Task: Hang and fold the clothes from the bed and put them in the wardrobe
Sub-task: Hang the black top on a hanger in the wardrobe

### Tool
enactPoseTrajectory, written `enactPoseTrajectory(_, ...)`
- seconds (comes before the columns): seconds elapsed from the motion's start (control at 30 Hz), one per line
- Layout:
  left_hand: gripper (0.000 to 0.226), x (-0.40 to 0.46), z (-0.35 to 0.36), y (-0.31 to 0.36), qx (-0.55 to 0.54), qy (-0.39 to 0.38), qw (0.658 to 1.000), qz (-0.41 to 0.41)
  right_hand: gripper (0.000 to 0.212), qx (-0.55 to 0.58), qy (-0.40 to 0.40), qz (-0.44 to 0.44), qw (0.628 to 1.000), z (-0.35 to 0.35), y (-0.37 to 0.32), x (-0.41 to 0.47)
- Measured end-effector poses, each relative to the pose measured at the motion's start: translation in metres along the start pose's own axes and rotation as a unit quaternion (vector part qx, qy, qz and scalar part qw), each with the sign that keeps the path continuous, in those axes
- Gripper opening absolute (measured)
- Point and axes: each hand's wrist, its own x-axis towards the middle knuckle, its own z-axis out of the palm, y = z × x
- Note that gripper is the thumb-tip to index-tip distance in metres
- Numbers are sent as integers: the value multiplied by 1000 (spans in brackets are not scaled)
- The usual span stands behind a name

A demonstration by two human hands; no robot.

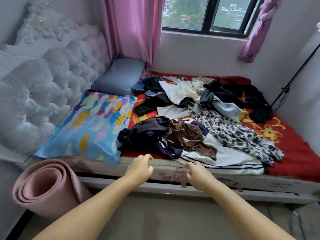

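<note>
A jumble of clothes lies on the red bed sheet (294, 153). Nearest the front edge is a white garment with navy stripes (230, 158). A brown velvet piece (187, 135) and a dark navy piece (143, 134) lie over it, with a black-and-white patterned cloth (237, 134) to their right. More black, white and grey clothes (199, 96) are heaped farther back. My left hand (140, 168) hovers at the mattress edge with loosely curled fingers and holds nothing. My right hand (197, 174) has curled fingers at the striped garment's corner; whether it grips is unclear.
A colourful pillow (90, 125) and a grey-blue pillow (121, 75) lie at the left by the tufted white headboard (43, 87). A rolled pink mat (46, 186) stands on the floor at the left. A black stand (290, 84) leans at the right wall. The wardrobe is out of view.
</note>
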Motion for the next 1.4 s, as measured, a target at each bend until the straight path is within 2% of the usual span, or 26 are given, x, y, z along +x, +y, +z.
enactPoseTrajectory(0.17, 39, 73, -26, -17, 2, -6, 1000, -20, 43, 25, -3, -7, 1000, -12, -17, 67)
enactPoseTrajectory(0.47, 43, 182, -27, -57, 6, -30, 996, -85, 40, -15, -74, -43, 996, -24, -37, 203)
enactPoseTrajectory(0.7, 48, 292, -15, -95, -17, -61, 973, -222, 41, -85, -157, -103, 978, -27, -46, 362)
enactPoseTrajectory(0.83, 57, 344, 5, -112, -28, -77, 956, -283, 42, -128, -174, -126, 968, -15, -54, 439)
enactPoseTrajectory(0.9, 65, 368, 20, -120, -34, -80, 949, -302, 47, -141, -173, -142, 964, -1, -57, 471)
enactPoseTrajectory(1.03, 78, 394, 44, -133, 27, -104, 951, -290, 79, -186, -182, -167, 951, 25, -52, 502)
enactPoseTrajectory(1.13, 70, 410, 61, -147, 46, -112, 945, -305, 89, -219, -175, -169, 945, 40, -38, 520)
enactPoseTrajectory(1.2, 49, 415, 69, -154, 29, -62, 944, -322, 71, -193, -131, -175, 957, 40, -31, 528)
enactPoseTrajectory(1.27, 34, 415, 69, -155, -22, -1, 940, -341, 45, -114, -74, -173, 976, 31, -27, 537)
enactPoseTrajectory(1.3, 30, 413, 66, -153, -54, 17, 936, -348, 39, -71, -60, -162, 982, 23, -30, 541)
enactPoseTrajectory(1.4, 26, 407, 49, -141, -103, 60, 934, -337, 28, 53, -81, -109, 989, -4, -50, 547)
